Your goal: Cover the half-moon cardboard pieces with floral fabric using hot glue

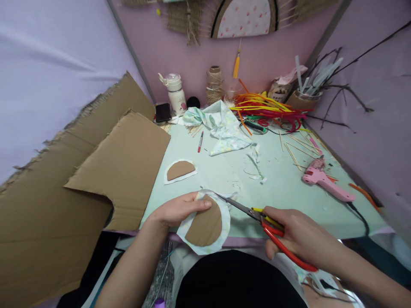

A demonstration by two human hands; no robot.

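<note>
My left hand (178, 210) is closed on a brown cardboard half-round backed with pale patterned fabric (205, 224), held at the table's near edge. My right hand (297, 235) grips red-and-yellow-handled scissors (257, 214). Their blades point left and meet the fabric's upper rim. A second cardboard half-round on white fabric (180, 170) lies flat on the pale green table (282, 188) beyond my left hand.
Large torn cardboard sheets (122, 167) cover the left side. A pink glue gun (324, 182) with its cord lies at right. Crumpled fabric (221, 124), a red pen (200, 141), coloured pipe cleaners (266, 109), wooden sticks, twine spool (214, 84) and a bottle (176, 94) crowd the back.
</note>
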